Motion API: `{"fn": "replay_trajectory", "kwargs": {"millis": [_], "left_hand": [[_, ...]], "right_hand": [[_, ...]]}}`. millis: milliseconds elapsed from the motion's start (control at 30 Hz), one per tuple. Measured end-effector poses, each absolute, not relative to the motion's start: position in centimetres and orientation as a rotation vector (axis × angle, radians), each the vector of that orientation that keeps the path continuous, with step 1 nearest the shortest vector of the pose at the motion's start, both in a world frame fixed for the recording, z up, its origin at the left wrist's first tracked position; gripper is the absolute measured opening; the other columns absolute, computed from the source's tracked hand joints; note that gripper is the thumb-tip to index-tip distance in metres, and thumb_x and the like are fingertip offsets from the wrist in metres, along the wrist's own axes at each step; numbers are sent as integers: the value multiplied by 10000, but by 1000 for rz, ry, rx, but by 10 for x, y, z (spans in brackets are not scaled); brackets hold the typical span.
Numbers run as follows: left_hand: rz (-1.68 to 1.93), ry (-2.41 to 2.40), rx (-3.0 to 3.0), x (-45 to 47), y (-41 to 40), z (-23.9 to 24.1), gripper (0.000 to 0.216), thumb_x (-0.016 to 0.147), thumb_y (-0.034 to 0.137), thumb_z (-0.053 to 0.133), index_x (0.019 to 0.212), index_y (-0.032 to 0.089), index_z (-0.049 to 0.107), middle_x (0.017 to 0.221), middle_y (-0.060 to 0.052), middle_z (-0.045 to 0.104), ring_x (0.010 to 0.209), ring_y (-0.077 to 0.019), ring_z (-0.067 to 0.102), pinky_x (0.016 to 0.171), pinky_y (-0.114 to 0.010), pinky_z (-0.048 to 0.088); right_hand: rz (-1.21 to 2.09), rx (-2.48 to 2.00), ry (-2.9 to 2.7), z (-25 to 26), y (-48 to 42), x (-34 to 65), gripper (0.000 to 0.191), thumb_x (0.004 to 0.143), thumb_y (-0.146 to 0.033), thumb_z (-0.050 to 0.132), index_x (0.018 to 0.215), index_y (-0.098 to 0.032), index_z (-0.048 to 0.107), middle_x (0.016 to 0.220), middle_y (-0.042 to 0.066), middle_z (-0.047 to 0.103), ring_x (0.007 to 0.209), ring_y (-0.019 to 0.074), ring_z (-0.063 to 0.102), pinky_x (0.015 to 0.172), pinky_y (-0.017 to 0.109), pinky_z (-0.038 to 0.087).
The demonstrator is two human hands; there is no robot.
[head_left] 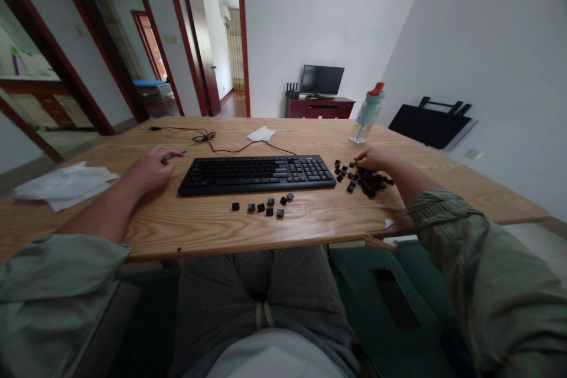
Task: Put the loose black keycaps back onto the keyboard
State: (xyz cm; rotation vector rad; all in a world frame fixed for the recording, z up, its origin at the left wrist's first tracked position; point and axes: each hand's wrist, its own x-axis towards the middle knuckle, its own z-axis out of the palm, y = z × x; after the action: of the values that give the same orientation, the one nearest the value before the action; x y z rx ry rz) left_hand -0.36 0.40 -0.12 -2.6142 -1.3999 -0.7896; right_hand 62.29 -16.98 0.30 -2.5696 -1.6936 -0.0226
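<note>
A black keyboard (257,174) lies on the wooden table, its left part showing dark bare key places and its right part fitted with keycaps. Left of it, my left hand (155,166) rests on the tabletop, closed on a thin blue stick-like tool (177,155) that pokes out past the fingers. At the keyboard's right end, my right hand (374,159) reaches down to a pile of loose black keycaps (372,183). Its fingertips are drawn together at the pile's far edge; what they pinch is too small to make out. Several separate keycaps (270,211) lie in front of the keyboard.
A water bottle with a red lid (367,113) stands behind the pile. The keyboard's cable (206,137) coils at the back left. White tissues lie behind the keyboard (261,133) and at far left (66,183). The table's front edge is splintered (378,241).
</note>
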Motion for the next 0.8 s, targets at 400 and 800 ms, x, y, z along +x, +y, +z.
{"fn": "replay_trajectory", "kwargs": {"millis": [400, 800], "left_hand": [[-827, -1396, -2626, -3, 2, -1, 458, 774, 208, 449, 1149, 113, 693, 1087, -108, 628, 855, -195, 557, 936, -379, 491], [-845, -1407, -2605, -3, 2, -2, 442, 774, 232, 467, 1131, 128, 705, 1051, -99, 631, 852, -203, 560, 902, -382, 492]], "right_hand": [[67, -2620, -1596, 5, -167, 617, 266, 761, -218, 724, 1009, -129, 765, 883, 125, 744, 757, 226, 658, 648, 304, 482], [979, -1603, -1661, 44, -212, 494, 247, 748, -358, 748, 934, -206, 688, 794, 14, 694, 648, 126, 600, 609, 239, 517]]}}
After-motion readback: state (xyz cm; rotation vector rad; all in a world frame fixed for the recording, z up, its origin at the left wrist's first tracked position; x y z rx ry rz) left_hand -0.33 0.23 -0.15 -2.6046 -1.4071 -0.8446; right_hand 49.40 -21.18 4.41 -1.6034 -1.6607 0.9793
